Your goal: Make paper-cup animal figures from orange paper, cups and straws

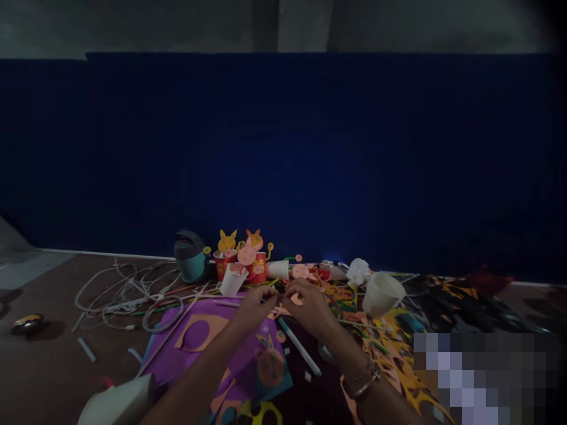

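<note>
Grip: fingertips of our left hand and right hand pinched together on a small piece, too blurred to name.
Small piece: between our hands; probably light and easily bent, so we should pinch its edges gently.
Marker pen: lies just nearer us, beside the right forearm.
White paper cup: upright but tilted just beyond our left hand, probably easy to knock.

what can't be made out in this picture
- Head view: what, if anything, the left hand and right hand hold; their own fingers hide it.
- Head view: the rest of the lower-left cup; the bottom edge cuts it off.
- Head view: the lower-right area; a pixelated patch covers it.
- Head view: the red cup's print; too small and dim.
</note>
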Motion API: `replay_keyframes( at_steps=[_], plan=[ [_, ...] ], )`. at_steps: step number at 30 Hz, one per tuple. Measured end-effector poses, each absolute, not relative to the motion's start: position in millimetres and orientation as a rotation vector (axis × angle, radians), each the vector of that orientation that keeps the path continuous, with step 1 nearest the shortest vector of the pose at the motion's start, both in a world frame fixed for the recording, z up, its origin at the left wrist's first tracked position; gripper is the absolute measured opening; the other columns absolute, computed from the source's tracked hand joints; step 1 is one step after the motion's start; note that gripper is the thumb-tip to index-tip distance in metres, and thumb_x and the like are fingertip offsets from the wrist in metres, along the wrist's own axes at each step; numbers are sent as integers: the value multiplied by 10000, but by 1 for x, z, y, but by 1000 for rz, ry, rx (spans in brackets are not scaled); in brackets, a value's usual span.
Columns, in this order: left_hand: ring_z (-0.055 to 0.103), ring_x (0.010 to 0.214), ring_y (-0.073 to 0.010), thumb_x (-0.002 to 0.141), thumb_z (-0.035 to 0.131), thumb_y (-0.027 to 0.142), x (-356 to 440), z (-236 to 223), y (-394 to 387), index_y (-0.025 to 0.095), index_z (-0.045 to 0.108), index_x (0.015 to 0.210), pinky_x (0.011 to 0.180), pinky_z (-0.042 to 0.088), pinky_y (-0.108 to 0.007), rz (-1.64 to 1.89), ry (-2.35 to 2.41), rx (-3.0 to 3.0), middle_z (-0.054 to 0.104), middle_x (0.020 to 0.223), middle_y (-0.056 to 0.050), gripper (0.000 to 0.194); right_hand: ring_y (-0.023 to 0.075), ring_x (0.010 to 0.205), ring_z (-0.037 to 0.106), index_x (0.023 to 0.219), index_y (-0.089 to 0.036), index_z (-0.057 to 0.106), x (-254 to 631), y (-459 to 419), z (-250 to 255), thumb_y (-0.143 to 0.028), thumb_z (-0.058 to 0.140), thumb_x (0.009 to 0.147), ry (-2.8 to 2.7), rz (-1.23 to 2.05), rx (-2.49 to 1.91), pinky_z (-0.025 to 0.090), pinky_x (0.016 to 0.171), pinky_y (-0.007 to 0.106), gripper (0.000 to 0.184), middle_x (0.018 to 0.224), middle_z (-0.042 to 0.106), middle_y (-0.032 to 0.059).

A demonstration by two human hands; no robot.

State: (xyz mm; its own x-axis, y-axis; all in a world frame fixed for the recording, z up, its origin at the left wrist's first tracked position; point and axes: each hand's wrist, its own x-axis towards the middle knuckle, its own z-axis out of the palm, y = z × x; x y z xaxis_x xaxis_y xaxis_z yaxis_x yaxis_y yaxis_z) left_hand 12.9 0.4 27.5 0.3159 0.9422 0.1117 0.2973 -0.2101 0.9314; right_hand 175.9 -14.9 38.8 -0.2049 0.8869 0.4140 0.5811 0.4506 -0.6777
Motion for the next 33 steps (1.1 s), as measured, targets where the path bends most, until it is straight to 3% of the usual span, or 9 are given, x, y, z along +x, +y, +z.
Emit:
replay_keyframes(
  at_steps=[4, 9, 14, 20, 28, 33],
  plan=[
    [565, 659, -147, 782, 488, 318, 17, 29, -1, 124, 644, 775, 605, 426, -234, 871, 1209, 1779, 647, 702, -30, 249, 176, 850, 562, 659, -179, 600, 173, -18, 37, -118, 549, 742, -1926, 314, -1275, 398, 777, 277, 115, 827, 622, 41],
    [584, 811, -179, 748, 487, 163, 5, 27, 1, 151, 593, 1061, 711, 418, -271, 805, 1444, 1936, 661, 940, -74, 330, 202, 897, 544, 689, -182, 585, 174, -24, 43, -148, 531, 780, -1948, 64, -1441, 321, 863, 336, 111, 846, 619, 41],
    [559, 619, -194, 554, 596, 68, -16, 17, -4, 168, 641, 713, 596, 364, -276, 419, 1466, 2132, 620, 643, -31, 193, 182, 860, 565, 676, -195, 612, 177, -23, 42, -159, 547, 760, -2057, 216, -1493, 347, 785, 274, 112, 844, 644, 28],
    [492, 524, -165, 562, 518, 22, -12, 13, -11, 160, 568, 559, 546, 328, -279, 207, 1393, 2223, 534, 535, -22, 147, 172, 832, 585, 696, -198, 659, 176, -22, 38, -179, 553, 747, -2140, 358, -1470, 361, 751, 247, 119, 817, 666, 31],
    [495, 517, -145, 505, 505, 65, -20, 17, -1, 183, 595, 592, 489, 325, -226, 228, 1265, 2113, 557, 528, 18, 172, 137, 741, 584, 718, -185, 652, 172, -21, 23, -167, 551, 710, -2169, 787, -1344, 386, 641, 206, 103, 778, 659, 7],
    [562, 600, -157, 513, 436, 76, -17, 19, 7, 156, 628, 634, 529, 376, -216, 316, 1105, 1990, 613, 595, 9, 241, 137, 750, 584, 729, -182, 656, 172, -19, 14, -158, 521, 712, -2206, 834, -1316, 379, 629, 206, 138, 801, 655, 13]
  ],
)
